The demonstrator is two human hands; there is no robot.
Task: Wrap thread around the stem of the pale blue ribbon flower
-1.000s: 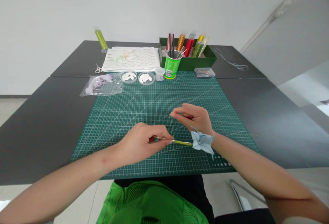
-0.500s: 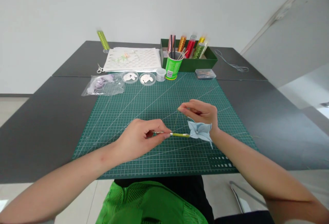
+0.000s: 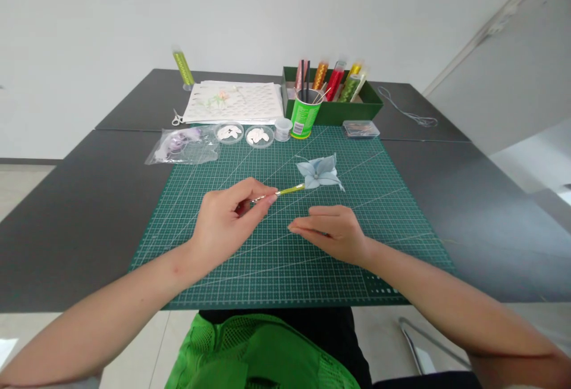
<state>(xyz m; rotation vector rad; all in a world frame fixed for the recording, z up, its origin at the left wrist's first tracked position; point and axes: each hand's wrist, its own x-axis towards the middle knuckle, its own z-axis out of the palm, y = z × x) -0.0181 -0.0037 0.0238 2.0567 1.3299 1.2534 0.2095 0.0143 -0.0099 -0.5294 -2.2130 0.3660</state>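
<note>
Blue flower [image 3: 317, 172] above cutting mat [image 3: 250, 282]

Left hand [image 3: 225, 213]: thumb and forefinger pinching the green stem [image 3: 291, 190]. Flower at stem's right end. Right hand [image 3: 334, 231]: nearer the person, fingertips together; cannot tell whether they hold anything.

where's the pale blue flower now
The pale blue petalled flower is just right of centre in the head view, over the green gridded mat, on the yellow-green stem in the left hand's grip.

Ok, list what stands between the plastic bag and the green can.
The head view shows, from plastic bag to green can: one dish of white pieces, a second such dish, then a small clear container.
</note>
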